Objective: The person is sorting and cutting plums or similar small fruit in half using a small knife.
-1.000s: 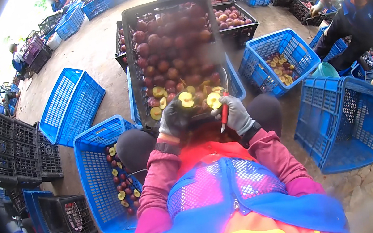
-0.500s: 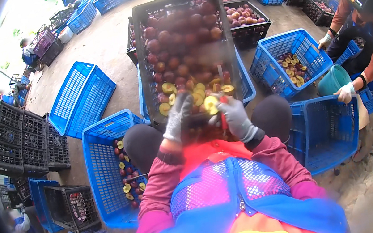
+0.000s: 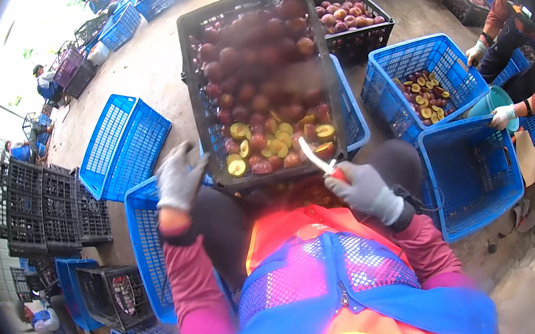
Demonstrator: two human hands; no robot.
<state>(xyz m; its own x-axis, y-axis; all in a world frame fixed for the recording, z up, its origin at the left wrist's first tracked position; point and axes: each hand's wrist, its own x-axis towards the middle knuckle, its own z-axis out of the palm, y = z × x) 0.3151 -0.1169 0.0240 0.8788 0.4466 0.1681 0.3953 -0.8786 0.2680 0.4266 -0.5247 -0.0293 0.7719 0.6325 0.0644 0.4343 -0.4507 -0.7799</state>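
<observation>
A grey-white glove covers my left hand [image 3: 180, 178], which hovers just left of the black plum crate, above the rim of a blue crate [image 3: 149, 252]. Its fingers are apart and nothing shows in them. My right hand [image 3: 364, 189], gloved too, grips a knife [image 3: 315, 158] by its red handle, the curved blade pointing up over the crate's near right corner. Inside the black crate [image 3: 198, 118] in front of me lie dark red whole plums [image 3: 251, 53]. Cut plums [image 3: 277, 139] with yellow flesh are gathered at its near end.
To the right, a co-worker's gloved hands hold a blue crate [image 3: 373, 94] of cut plums and a tilted blue crate [image 3: 481, 226]; a green bucket [image 3: 499, 100] stands between. Another blue crate [image 3: 115, 144] and stacked black crates [image 3: 26, 201] stand left. More plums fill a black crate [image 3: 359, 38] behind.
My hands have parted. The left has moved left, out over the blue crate; the right has drawn back right with the knife. The cut plum between them is no longer in my hands.
</observation>
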